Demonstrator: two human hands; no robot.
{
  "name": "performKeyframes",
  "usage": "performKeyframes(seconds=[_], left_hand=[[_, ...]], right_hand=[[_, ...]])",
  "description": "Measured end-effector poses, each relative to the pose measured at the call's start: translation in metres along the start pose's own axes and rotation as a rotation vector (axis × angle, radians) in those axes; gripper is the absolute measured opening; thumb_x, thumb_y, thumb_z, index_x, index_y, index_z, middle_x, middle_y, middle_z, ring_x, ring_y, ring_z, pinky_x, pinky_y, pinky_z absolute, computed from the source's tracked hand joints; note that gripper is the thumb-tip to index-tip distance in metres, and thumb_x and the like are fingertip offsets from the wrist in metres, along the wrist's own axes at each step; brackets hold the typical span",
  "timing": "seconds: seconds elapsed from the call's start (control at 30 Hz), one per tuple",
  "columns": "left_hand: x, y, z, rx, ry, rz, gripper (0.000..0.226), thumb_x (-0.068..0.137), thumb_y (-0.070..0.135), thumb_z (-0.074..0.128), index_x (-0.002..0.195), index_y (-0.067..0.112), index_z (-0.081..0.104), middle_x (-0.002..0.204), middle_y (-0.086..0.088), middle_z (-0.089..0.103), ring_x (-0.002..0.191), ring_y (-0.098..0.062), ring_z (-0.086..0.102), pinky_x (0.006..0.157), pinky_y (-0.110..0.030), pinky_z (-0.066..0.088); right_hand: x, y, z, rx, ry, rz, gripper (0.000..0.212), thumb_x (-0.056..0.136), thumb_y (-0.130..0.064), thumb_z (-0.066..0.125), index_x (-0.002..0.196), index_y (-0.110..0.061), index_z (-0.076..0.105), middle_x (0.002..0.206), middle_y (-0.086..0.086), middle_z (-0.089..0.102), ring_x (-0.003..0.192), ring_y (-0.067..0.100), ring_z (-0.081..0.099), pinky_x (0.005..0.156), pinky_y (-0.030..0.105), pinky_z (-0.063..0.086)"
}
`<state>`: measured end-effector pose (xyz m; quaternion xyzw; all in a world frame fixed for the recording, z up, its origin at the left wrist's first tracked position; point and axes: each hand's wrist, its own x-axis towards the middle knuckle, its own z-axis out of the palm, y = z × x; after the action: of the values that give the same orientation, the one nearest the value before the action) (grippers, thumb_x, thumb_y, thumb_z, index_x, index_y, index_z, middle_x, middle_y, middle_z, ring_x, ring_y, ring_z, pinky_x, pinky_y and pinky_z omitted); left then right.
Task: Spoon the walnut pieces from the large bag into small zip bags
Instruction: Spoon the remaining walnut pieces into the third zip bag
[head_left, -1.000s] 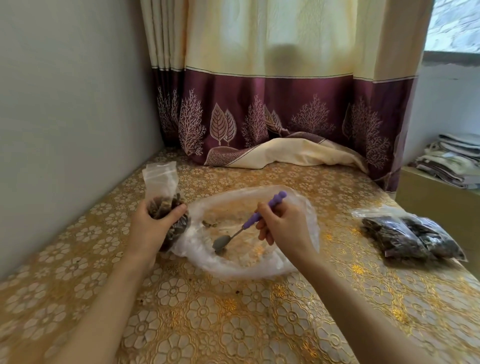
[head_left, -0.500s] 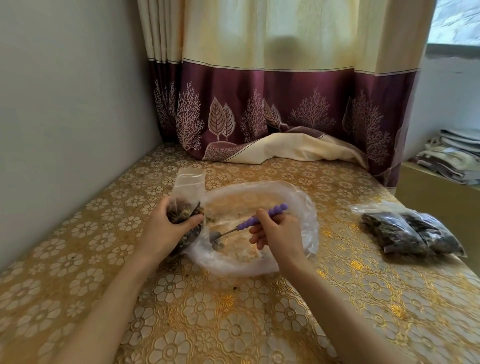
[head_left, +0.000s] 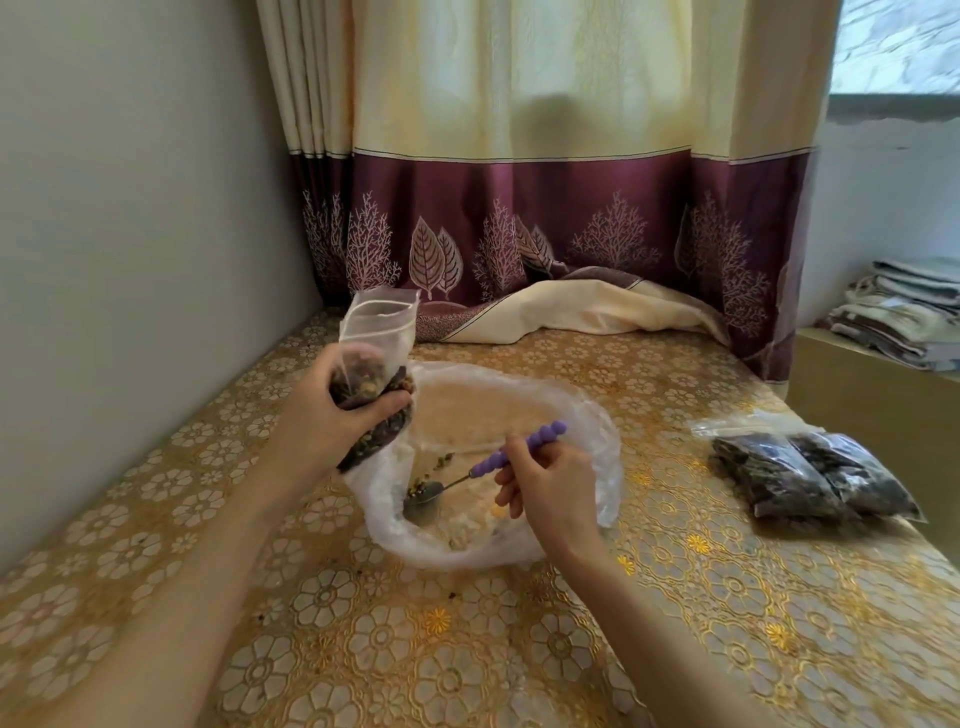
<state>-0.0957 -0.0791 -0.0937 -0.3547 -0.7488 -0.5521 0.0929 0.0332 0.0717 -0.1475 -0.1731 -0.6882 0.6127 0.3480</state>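
Note:
The large clear bag (head_left: 582, 415) lies open on the gold flowered tabletop (head_left: 519, 649), nearly empty, with a few walnut bits (head_left: 441, 461) inside. My right hand (head_left: 550, 488) pinches the purple handle of a metal spoon (head_left: 498, 460); its bowl rests low in the bag with a few crumbs on it. My left hand (head_left: 332, 415) grips a small zip bag (head_left: 376, 343) upright at the large bag's left rim. The small bag's mouth is open and its lower half holds dark walnut pieces.
Two filled small bags (head_left: 810, 478) lie at the right near the table edge. A grey wall runs along the left. A cream and purple curtain (head_left: 545, 218) hangs behind, its hem bunched on the table. Folded cloths (head_left: 904, 312) are stacked at far right.
My left hand has lifted the small zip bag up and toward the large bag's rim. The spoon's bowl has dipped lower in the large bag and picked up a few crumbs.

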Motion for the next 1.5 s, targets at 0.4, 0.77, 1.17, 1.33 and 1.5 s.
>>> performKeyframes(seconds=[0.4, 0.77, 1.17, 1.33, 1.5], left_hand=[[-0.003, -0.005, 0.005, 0.031, 0.035, 0.021, 0.041, 0.053, 0.051, 0.07, 0.089, 0.042, 0.052, 0.089, 0.024, 0.058, 0.08, 0.019, 0.054, 0.064, -0.006, 0.04], [-0.017, -0.006, 0.006, -0.035, 0.08, 0.007, 0.06, 0.056, 0.043, 0.07, 0.109, 0.019, 0.055, 0.099, 0.013, 0.059, 0.091, 0.004, 0.054, 0.073, -0.009, 0.043], [-0.025, -0.002, 0.009, -0.05, 0.084, 0.05, 0.058, 0.054, 0.043, 0.071, 0.105, 0.02, 0.056, 0.09, 0.024, 0.057, 0.08, 0.022, 0.054, 0.065, 0.004, 0.038], [-0.026, -0.014, 0.009, 0.01, 0.084, -0.016, 0.036, 0.063, 0.035, 0.076, 0.088, 0.039, 0.05, 0.084, 0.025, 0.056, 0.077, 0.023, 0.051, 0.061, 0.003, 0.037], [-0.028, -0.035, 0.013, 0.051, 0.061, -0.165, 0.043, 0.07, 0.026, 0.077, 0.103, 0.024, 0.051, 0.091, 0.021, 0.052, 0.082, 0.006, 0.049, 0.066, -0.012, 0.036]], right_hand=[[0.011, 0.005, -0.017, 0.122, 0.079, 0.16, 0.032, 0.088, -0.007, 0.048, 0.059, 0.0, 0.06, 0.054, 0.011, 0.065, 0.036, 0.011, 0.046, 0.034, 0.021, 0.032], [0.016, 0.011, -0.019, 0.153, 0.135, 0.195, 0.047, 0.092, -0.01, 0.05, 0.048, -0.011, 0.065, 0.049, 0.004, 0.064, 0.041, 0.012, 0.056, 0.04, 0.018, 0.046], [0.02, 0.017, -0.018, 0.293, 0.104, 0.303, 0.047, 0.093, -0.01, 0.053, 0.051, -0.011, 0.072, 0.068, 0.011, 0.072, 0.056, 0.014, 0.066, 0.055, 0.019, 0.055], [0.016, 0.01, -0.019, 0.338, 0.08, 0.31, 0.045, 0.092, -0.009, 0.052, 0.053, -0.015, 0.074, 0.066, 0.007, 0.072, 0.059, 0.014, 0.065, 0.055, 0.019, 0.053], [0.016, 0.0, -0.021, 0.362, 0.094, 0.262, 0.046, 0.091, -0.008, 0.052, 0.051, -0.015, 0.073, 0.065, 0.008, 0.071, 0.059, 0.016, 0.063, 0.052, 0.019, 0.051]])
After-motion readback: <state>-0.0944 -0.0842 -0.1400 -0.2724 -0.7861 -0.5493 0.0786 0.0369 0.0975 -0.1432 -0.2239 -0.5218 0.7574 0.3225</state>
